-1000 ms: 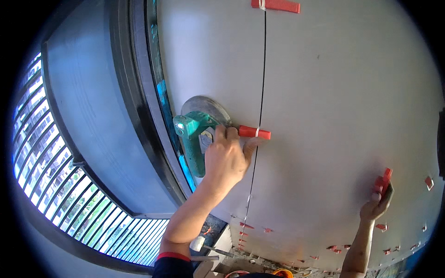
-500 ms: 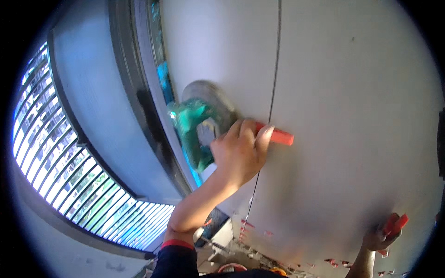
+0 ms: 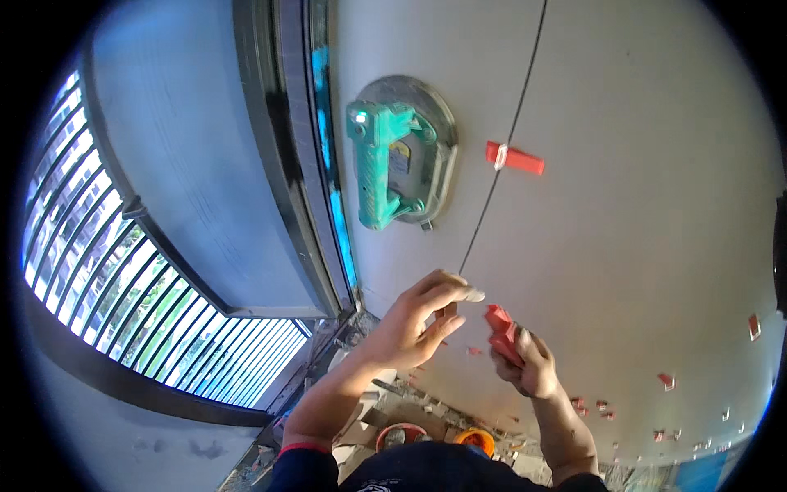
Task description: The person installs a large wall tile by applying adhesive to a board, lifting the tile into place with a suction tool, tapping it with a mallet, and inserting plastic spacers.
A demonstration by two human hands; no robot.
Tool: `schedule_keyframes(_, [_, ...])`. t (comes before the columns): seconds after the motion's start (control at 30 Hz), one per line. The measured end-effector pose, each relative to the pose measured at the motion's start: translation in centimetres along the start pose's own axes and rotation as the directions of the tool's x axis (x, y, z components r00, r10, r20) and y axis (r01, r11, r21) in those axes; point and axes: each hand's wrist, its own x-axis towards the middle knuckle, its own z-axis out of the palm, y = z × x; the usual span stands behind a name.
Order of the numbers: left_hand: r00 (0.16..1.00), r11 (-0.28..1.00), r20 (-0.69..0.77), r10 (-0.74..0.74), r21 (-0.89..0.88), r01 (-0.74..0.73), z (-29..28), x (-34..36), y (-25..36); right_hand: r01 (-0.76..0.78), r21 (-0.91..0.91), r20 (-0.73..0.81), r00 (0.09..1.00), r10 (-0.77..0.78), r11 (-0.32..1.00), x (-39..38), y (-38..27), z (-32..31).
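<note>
Low in the middle of the view, my left hand (image 3: 414, 324) is off the wall, its thumb and index finger apart with nothing visible between them. Close to its right, my right hand (image 3: 529, 365) is closed around a small bunch of red tile levelling wedges (image 3: 503, 332). Above both hands, another red wedge (image 3: 525, 161) sits through a white clip (image 3: 500, 157) across the thin dark joint between two large pale wall tiles (image 3: 639, 205). Left of that joint, a green-handled suction lifter (image 3: 375, 168) is stuck on the tile; neither hand touches it.
A window frame (image 3: 283, 156) and black railing bars (image 3: 156, 312) border the left side. Red wedges and clips (image 3: 666, 382) dot the wall at lower right. Below are a red-rimmed bucket (image 3: 400, 435), an orange bucket (image 3: 475, 441) and rubble.
My left hand has let go of the wedge at the joint and come down. My right hand has moved in from the lower right with its wedges. The view has shifted.
</note>
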Motion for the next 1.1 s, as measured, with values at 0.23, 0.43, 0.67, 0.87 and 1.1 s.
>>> schedule_keyframes(0.23, [0.992, 0.992, 0.056, -0.116, -0.049, 0.118, 1.7, -3.7, -0.4, -0.260, 0.189, 0.165, 0.959, 0.230, 0.947, 0.1, 2.4, 1.7])
schedule_keyframes(0.43, [0.989, 0.946, -0.002, -0.145, -0.294, 0.138, 2.1, -5.1, -2.1, -0.451, 0.285, 0.254, 0.886, 0.387, 0.846, -0.9, 3.1, 1.8])
schedule_keyframes(0.67, [0.946, 0.906, -0.048, -0.321, -0.306, 0.292, 3.1, -5.1, -2.8, -0.415, 0.281, 0.131, 0.910, 0.394, 0.865, -1.0, 3.2, 1.6])
schedule_keyframes(0.87, [0.879, 0.851, -0.256, -0.403, -0.457, 0.257, 2.6, -4.4, -4.6, -0.351, 0.335, 0.086, 0.936, 0.342, 0.875, -1.4, 2.5, 0.4])
schedule_keyframes(1.1, [0.760, 0.880, -0.518, -0.393, -0.451, 0.149, 0.4, -3.6, -14.7, 0.284, -0.240, -0.590, 0.717, -0.372, 0.928, -2.7, -2.4, -3.1])
